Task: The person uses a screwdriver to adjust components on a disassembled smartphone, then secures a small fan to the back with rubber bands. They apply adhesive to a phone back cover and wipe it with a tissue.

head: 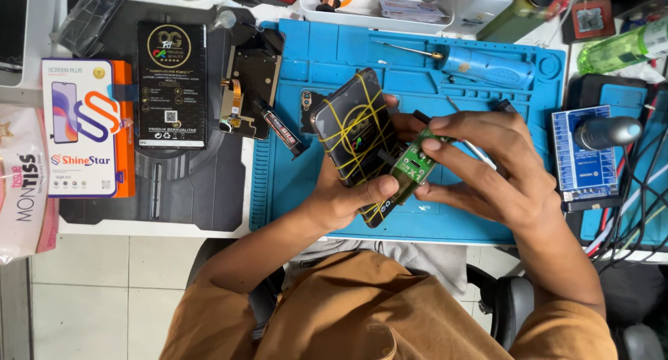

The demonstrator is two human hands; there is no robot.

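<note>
Lap: orange-brown clothing (362, 311) fills the bottom of the view, below the near edge of the blue work mat (327, 61); both forearms rise from it toward the mat.
Far left of the mat: a white and orange box (87, 127) and a black box (171, 85) lie side by side on a dark pad, well apart from the hands.
Mat's left edge: an opened phone body with a flex cable (249, 89) lies across it, and a small black glue tube (282, 129) lies just inside it.
Left hand (341, 193): wrist bent up, palm under a dark phone (353, 127) wound with yellow rubber bands, thumb curled over its lower end; closed around the phone.
Phone: tilted, over the middle of the mat, touching both hands.
Right hand (487, 162): arched over from the right, fingertips pinching a small green circuit board (410, 166) against the phone's lower right edge; whether a plug joins them is hard to see.
Open room: bare mat shows below the phone and left of the left wrist.
Mat's far side: a blue soldering iron (480, 64) lies lengthwise.
Right of the mat: a small blue device (583, 155) and tangled cables (637, 207) crowd the edge.
</note>
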